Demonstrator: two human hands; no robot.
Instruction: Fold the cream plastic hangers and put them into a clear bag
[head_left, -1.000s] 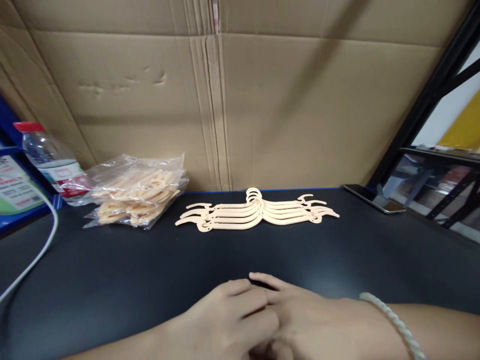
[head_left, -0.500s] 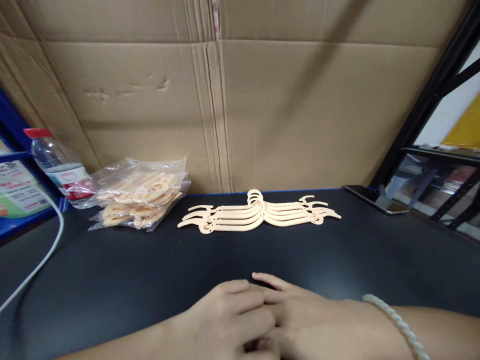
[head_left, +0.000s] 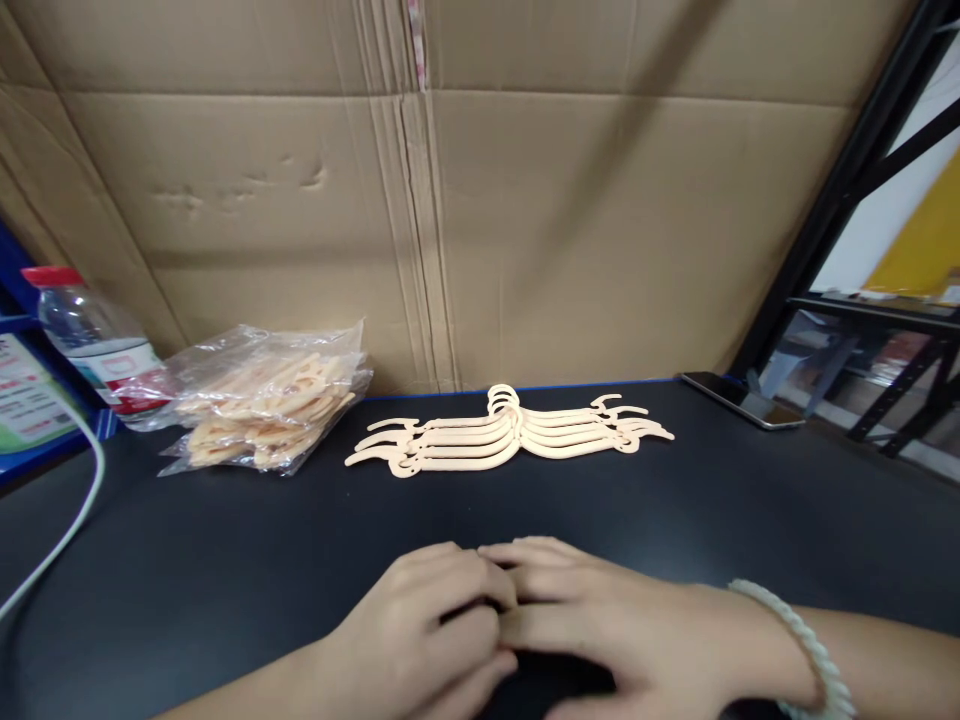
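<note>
My left hand (head_left: 420,630) and my right hand (head_left: 615,625) meet low in the middle of the view, over the black table (head_left: 247,560). The left fingers are loosely bent, with a gap between them, and touch the fingers of the right. My right hand stretches its fingers towards the left and wears a pale braided band (head_left: 799,635) at the wrist. No object shows in either hand; the undersides of the fingers are partly hidden. Beyond the hands, several cream-coloured clothes hangers (head_left: 469,463) lie in an overlapping row, hooks pointing away from me.
Clear plastic bags (head_left: 262,395) of similar cream pieces lie at the back left, beside a red-capped bottle (head_left: 109,350). A white cable (head_left: 75,520) runs down the left side. A phone (head_left: 742,400) lies at the back right. Cardboard (head_left: 600,230) stands behind the table.
My hands have loosened from a closer clasp, and the right fingers have slid over to meet the left ones. The view has shifted slightly; the hangers lie as before.
</note>
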